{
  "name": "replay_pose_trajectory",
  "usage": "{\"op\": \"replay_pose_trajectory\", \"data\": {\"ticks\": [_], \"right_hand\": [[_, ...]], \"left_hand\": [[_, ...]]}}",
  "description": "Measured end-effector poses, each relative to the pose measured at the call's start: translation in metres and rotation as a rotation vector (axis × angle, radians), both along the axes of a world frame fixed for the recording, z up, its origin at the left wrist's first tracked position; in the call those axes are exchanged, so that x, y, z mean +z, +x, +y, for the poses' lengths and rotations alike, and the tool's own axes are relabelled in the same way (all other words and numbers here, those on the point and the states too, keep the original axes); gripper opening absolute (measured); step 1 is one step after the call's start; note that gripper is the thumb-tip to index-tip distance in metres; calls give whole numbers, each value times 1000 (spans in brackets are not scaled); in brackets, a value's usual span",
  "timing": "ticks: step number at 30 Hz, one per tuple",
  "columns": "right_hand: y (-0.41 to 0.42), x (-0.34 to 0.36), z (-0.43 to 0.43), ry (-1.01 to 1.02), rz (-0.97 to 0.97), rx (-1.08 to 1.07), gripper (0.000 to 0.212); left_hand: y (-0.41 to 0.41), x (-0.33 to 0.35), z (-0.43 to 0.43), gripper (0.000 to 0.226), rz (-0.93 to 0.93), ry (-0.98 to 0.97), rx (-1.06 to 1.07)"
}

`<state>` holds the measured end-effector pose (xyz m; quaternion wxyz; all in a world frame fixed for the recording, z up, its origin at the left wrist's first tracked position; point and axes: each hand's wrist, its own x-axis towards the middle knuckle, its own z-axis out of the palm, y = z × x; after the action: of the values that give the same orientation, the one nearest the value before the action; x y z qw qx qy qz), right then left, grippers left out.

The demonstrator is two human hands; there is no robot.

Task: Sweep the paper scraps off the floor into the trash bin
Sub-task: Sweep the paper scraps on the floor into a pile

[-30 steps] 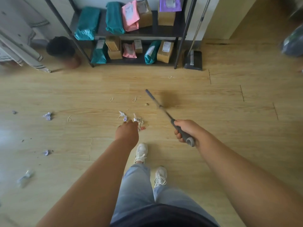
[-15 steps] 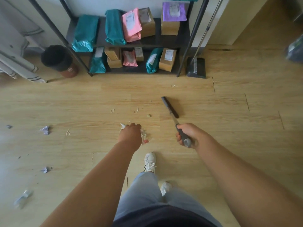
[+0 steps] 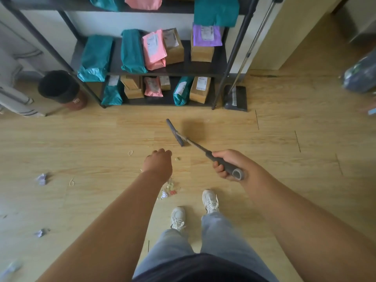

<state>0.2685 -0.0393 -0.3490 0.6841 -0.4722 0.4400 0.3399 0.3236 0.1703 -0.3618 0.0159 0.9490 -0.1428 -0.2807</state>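
Right hand: your right hand (image 3: 227,165) is wrapped tight around the grey grip of the broom (image 3: 195,146); its dark head (image 3: 175,135) hangs out ahead of you, and you cannot tell from here whether it touches the floor (image 3: 284,159).
Left hand: your left hand (image 3: 158,162) is out in front with the fingers curled under; whether it holds anything is hidden, so treat it as unknown.
Paper scraps: a small heap (image 3: 168,190) lies just under your left forearm, close to your shoes; one crumpled purple scrap (image 3: 41,178) and another (image 3: 41,232) sit well apart toward the left edge of the floor, with thin curled bits (image 3: 71,182) between.
Trash bin: the dark round bin (image 3: 59,86) stands at the far left of the floor, beside the left leg of the shelf (image 3: 162,70).
Dustpan: a long-handled dustpan (image 3: 236,97) leans by the shelf's right leg.
Step in hand: likely bringing the broom head onto the floor beyond the scraps.
How to do it well: set the bristles flat, draw short strokes toward one heap, and gather the left strays before fetching the dustpan.
Watch: light paper probably scatters under fast strokes.
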Motion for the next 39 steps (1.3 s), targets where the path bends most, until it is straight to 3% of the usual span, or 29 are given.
{"op": "replay_pose_trajectory", "data": {"ticks": [3, 7, 10, 14, 22, 28, 31, 39], "right_hand": [[14, 2, -25, -183, -13, 79, 40], [33, -4, -74, -375, -15, 114, 29], [53, -21, -118, -388, 33, 122, 19], [82, -42, -138, -284, 77, 88, 26], [96, -50, -70, -349, 74, 465, 33], [66, -43, -1, -301, 61, 603, 27], [49, -39, 36, -255, 69, 637, 16], [-18, -24, 111, -179, 6, 663, 14]], "left_hand": [[7, 2, -17, 50, -7, 11, 39], [13, 1, -45, 51, -3, 14, 89], [15, -2, -66, 52, -9, 14, 105], [11, -5, -79, 49, -12, 35, 139], [-9, -10, -62, 49, -21, 53, 256], [-41, -7, -15, 45, -37, 47, 353], [-62, -7, 16, 45, -56, 37, 403], [-136, -10, 97, 49, -28, 39, 452]]}}
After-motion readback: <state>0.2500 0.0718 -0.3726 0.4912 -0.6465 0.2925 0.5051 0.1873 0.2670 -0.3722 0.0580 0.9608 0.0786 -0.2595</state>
